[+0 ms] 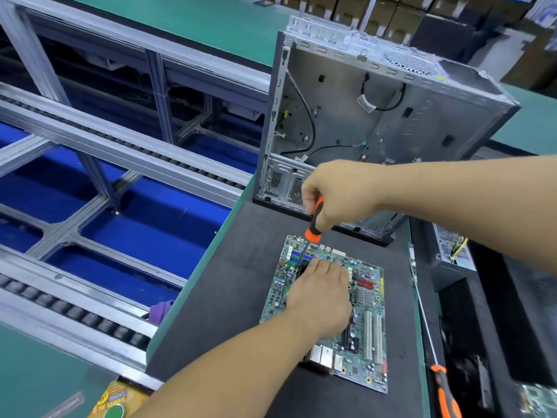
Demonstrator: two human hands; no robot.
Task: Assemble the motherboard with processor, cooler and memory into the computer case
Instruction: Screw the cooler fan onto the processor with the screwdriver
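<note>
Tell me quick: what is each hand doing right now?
Left hand: open, fingers flat, pressing down on the cooler area of the motherboard.
Right hand: closed around the orange-and-black screwdriver, tip down at the board.

The left hand (319,294) lies palm down with fingers extended and pressed flat, its bare forearm reaching in from the lower edge. The right hand (337,191) is raised above it, fingers curled, apparently in a full-fist grip; its forearm enters from the right.

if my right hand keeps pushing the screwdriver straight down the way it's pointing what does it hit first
Probably the motherboard near its far left corner, beside the left hand resting on it. The right hand aims the screwdriver there; the tip itself is hard to see.
</note>
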